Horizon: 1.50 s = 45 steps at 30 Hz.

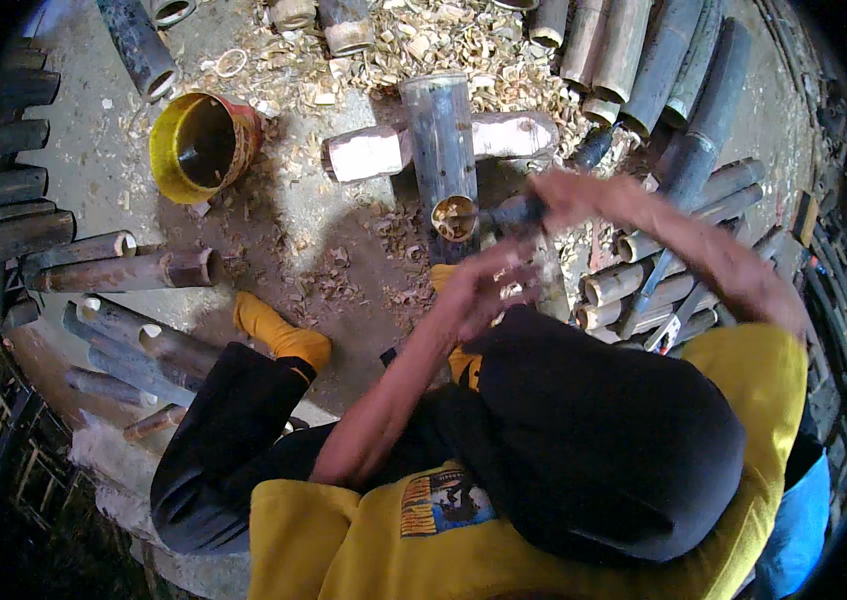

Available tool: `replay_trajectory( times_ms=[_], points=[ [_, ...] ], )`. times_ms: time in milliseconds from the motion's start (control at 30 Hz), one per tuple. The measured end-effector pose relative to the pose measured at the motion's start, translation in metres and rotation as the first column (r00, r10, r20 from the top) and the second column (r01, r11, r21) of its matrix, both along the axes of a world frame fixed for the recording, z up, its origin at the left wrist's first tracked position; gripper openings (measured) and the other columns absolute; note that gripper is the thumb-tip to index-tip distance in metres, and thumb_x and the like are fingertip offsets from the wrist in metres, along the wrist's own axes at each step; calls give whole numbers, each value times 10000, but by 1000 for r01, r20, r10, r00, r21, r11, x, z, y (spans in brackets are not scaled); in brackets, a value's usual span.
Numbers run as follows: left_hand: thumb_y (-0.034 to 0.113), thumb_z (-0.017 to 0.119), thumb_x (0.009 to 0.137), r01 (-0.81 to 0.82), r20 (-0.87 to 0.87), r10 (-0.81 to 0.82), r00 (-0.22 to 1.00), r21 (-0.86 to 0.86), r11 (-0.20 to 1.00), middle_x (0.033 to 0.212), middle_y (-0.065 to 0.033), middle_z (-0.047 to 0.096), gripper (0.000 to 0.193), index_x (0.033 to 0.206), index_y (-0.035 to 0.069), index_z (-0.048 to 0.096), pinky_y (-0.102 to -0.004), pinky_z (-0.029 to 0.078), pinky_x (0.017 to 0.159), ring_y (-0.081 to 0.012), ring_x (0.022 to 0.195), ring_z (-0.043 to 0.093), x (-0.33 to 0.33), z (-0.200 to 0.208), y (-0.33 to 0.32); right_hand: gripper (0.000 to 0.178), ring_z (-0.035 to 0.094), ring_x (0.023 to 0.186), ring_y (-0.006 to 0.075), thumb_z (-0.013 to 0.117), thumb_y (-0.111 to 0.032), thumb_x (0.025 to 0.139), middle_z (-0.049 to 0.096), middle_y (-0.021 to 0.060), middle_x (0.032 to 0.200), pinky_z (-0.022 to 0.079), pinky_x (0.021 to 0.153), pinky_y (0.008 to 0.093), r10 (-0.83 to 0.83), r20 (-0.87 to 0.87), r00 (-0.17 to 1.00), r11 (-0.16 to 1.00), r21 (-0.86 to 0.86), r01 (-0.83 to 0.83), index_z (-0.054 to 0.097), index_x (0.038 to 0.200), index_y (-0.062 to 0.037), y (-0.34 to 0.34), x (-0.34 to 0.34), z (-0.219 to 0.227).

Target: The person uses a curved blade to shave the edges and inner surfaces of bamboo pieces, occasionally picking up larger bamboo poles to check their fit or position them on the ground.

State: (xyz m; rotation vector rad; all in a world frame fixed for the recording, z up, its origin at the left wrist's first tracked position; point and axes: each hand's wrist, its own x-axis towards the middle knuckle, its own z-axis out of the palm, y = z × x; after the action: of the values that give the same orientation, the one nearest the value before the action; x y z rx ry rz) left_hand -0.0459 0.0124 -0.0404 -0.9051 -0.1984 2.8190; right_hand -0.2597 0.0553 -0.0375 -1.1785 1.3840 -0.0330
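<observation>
A grey-green bamboo tube [433,140] lies lengthwise in front of me. Its far part rests across a pale log [513,135], and its near end shows a pale opening with chips [454,217] in it. My right hand [565,198] is closed round a dark-handled tool [518,211]. The tool's thin front part reaches to the opening; motion blur hides its exact kind. Just short of the tube's near end, my left hand [483,288] sits below the tool with its fingers smeared by motion. Whether it touches the tube or holds anything is unclear.
Wood shavings [433,45] cover the floor beyond the tube. A yellow-rimmed bucket [168,150] stands at the left. Bamboo lengths lie in stacks at the left [133,272] and right [658,60]. My yellow-socked foot [283,335] rests near the left stack.
</observation>
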Motion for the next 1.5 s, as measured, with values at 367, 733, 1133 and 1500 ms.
replay_trajectory(
  times_ms=[367, 733, 1133, 1500],
  points=[
    [59, 646, 580, 529, 614, -239, 752, -779, -338, 735, -208, 597, 447, 999, -11, 506, -374, 485, 656, -319, 695, 620, 32, 32, -107, 474, 530, 886, 343, 687, -239, 663, 550, 138, 937, 433, 789, 409, -540, -187, 820, 509, -849, 142, 517, 1045, -16, -46, 78, 89],
    [134, 669, 542, -366, 648, -589, 482, -462, -808, 712, -162, 588, 319, 816, 30, 545, -399, 492, 608, -350, 692, 594, 1, 33, -216, 404, 518, 866, 391, 507, -60, 735, 501, 252, 904, 427, 771, 442, -684, 154, 713, 513, -593, 620, 419, 1118, 33, -74, 181, -7],
    [167, 745, 513, 612, 834, -309, 457, -546, -572, 716, -143, 629, 454, 947, 107, 625, -400, 497, 654, -328, 672, 620, 118, 7, -104, 424, 621, 702, 341, 530, -137, 770, 593, 173, 798, 506, 592, 441, 65, 71, 995, 913, -408, -31, 423, 1171, -50, -41, 163, -9],
    [204, 715, 553, 107, 875, -478, 79, -484, -868, 746, -153, 608, 439, 945, 64, 576, -393, 491, 692, -327, 739, 599, 24, 32, -202, 515, 564, 824, 388, 584, -140, 741, 553, 226, 895, 468, 733, 430, -532, 100, 841, 749, -407, 522, 362, 1189, -17, -66, 174, -8]
  ],
)
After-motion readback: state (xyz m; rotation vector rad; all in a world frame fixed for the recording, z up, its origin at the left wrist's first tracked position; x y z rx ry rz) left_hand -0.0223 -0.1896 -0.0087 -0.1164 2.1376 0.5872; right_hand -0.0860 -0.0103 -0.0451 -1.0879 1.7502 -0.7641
